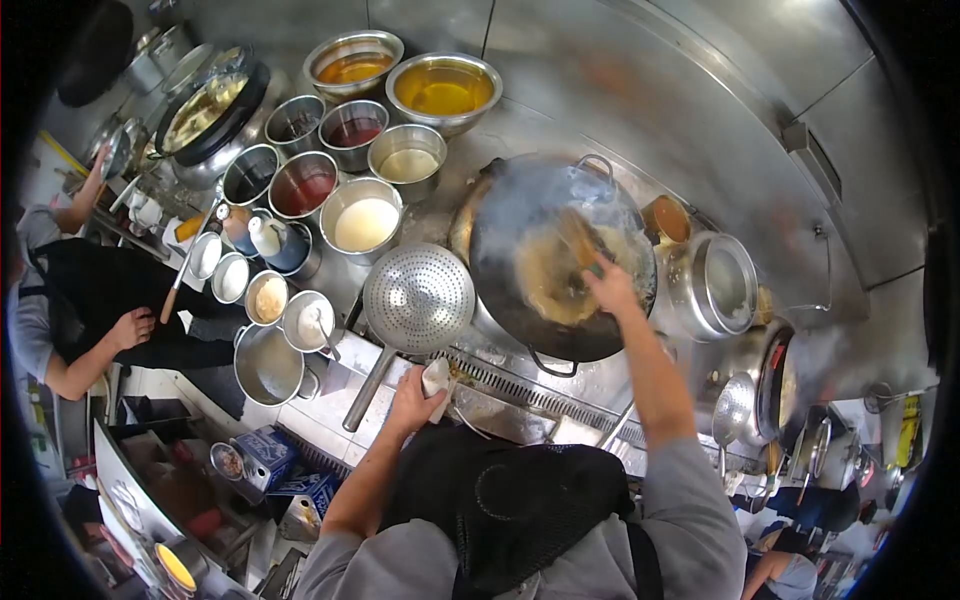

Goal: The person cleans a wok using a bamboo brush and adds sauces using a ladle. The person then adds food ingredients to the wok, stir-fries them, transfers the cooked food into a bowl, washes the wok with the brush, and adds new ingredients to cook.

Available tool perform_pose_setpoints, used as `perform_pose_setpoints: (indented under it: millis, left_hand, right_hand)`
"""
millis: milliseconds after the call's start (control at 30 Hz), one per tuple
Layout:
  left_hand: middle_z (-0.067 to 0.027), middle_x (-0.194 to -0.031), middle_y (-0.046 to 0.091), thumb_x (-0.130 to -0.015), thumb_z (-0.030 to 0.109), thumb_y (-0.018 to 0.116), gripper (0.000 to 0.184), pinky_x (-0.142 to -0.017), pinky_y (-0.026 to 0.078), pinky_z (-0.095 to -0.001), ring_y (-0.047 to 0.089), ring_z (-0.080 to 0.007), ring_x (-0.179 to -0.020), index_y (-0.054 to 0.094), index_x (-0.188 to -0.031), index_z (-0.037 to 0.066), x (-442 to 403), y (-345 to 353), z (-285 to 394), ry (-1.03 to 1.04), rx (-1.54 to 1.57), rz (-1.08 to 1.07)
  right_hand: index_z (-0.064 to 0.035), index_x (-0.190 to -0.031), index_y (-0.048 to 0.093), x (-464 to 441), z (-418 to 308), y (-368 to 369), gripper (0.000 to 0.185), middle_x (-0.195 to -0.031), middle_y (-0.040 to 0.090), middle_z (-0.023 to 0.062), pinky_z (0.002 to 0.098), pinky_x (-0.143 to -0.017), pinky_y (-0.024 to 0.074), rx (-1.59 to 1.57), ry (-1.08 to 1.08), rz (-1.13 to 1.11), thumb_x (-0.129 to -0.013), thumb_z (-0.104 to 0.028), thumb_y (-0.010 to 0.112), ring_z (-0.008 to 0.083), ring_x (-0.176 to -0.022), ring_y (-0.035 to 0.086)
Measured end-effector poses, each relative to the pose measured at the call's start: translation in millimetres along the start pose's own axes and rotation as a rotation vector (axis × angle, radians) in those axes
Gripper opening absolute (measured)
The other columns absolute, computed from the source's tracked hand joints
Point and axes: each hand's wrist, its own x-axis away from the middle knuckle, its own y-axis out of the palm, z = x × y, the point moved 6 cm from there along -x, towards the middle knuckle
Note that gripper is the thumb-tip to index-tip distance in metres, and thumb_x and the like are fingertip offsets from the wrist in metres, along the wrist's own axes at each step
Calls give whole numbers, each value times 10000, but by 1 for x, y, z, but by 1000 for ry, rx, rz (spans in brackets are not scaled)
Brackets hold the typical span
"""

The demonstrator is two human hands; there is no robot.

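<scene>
My right hand [612,290] is closed around a bamboo wok brush [577,238], reaching into a large black wok [510,325]. Murky, brownish liquid swirls at the wok's bottom, and steam blurs its far side. My left hand [411,402] grips a folded white cloth [436,380] by the stove's front edge. Just beyond it, a perforated strainer [418,298] lies with its long handle angled toward me, apart from the hand.
Left of the wok stand several metal pots of sauces, including a white-filled pot [362,222]. Two oil bowls, one a wide bowl [444,92], sit behind. A lidded pot [712,285] is right. A co-worker's hand [132,328] is at far left.
</scene>
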Motion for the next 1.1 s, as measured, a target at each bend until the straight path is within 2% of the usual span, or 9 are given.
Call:
perform_pose_setpoints:
  millis: [33, 100, 200, 367, 433, 633, 800, 1033, 1100]
  left_hand:
    - [-208, -1054, 637, -803, 285, 769, 542, -891, 491, -479, 610, -363, -1011, 517, -1209, 28, 5, -7, 11, -96, 94, -25]
    - [-166, -1075, 639, -839, 277, 755, 503, -863, 513, -436, 633, -311, -977, 519, -1206, 27, 10, -7, 24, -114, 342, -17]
    - [-86, -1090, 631, -946, 236, 658, 420, -799, 550, -357, 643, -196, -938, 489, -1269, 27, 17, 0, 45, -102, 676, -21]
    - [-133, -1139, 620, -997, 241, 560, 436, -718, 584, -365, 657, -250, -948, 433, -1356, 29, 28, 3, 76, -258, 1164, -114]
    - [-147, -1161, 612, -997, 254, 563, 448, -700, 588, -387, 660, -274, -954, 426, -1360, 30, 34, -2, 96, -279, 1226, -165]
    - [-146, -1242, 578, -1041, 352, 462, 463, -743, 586, -428, 650, -320, -1017, 385, -1411, 85, 36, 27, 120, -384, 1250, -220]
    - [-152, -1271, 557, -1034, 514, 354, 559, -939, 517, -488, 601, -315, -1140, 417, -1375, 76, 16, 77, 165, -512, 1301, -382]
    - [-116, -1183, 577, -1020, 285, 545, 415, -902, 496, -390, 588, -217, -1025, 457, -1281, -25, -38, 135, 166, -313, 1050, -216]
    - [-109, -1154, 587, -1012, 234, 566, 384, -885, 492, -368, 579, -190, -999, 466, -1259, -43, -39, 135, 157, -277, 1062, -209]
  right_hand:
    - [-146, -1389, 536, 2, -17, 18, 605, -1178, 653, 239, 444, -948, 496, -111, 47, -14, -847, -387, 660, 390, -1088, 634]
    - [-88, -1417, 497, 31, -61, 29, 632, -838, 696, 205, 383, -776, 560, -446, 237, -187, -874, -368, 660, 264, -719, 698]
    - [-71, -1415, 500, 66, -71, 34, 633, -699, 651, 161, 354, -690, 565, -489, 177, -393, -879, -360, 669, 202, -561, 635]
    - [-138, -1391, 548, 115, -12, -23, 586, -1036, 698, 195, 394, -874, 537, 6, -353, -512, -870, -387, 652, 298, -971, 684]
    - [-186, -1409, 528, 108, 19, -64, 582, -1179, 659, 186, 429, -947, 505, 309, -215, -601, -874, -388, 639, 346, -1145, 607]
    - [-209, -1377, 526, -6, 28, -28, 556, -1114, 661, 252, 506, -894, 522, 259, -91, -105, -859, -366, 654, 419, -1017, 643]
    - [-115, -1424, 492, 25, -48, 42, 629, -1208, 633, 254, 445, -1019, 462, -104, -114, -158, -886, -406, 635, 408, -1141, 599]
    - [-130, -1392, 536, 102, -20, -19, 648, -1208, 636, 252, 422, -985, 466, -35, -347, -567, -818, -385, 694, 416, -1120, 606]
    - [-136, -1398, 537, 105, 17, -53, 656, -1106, 685, 213, 395, -841, 537, 89, -467, -625, -809, -370, 706, 367, -937, 679]
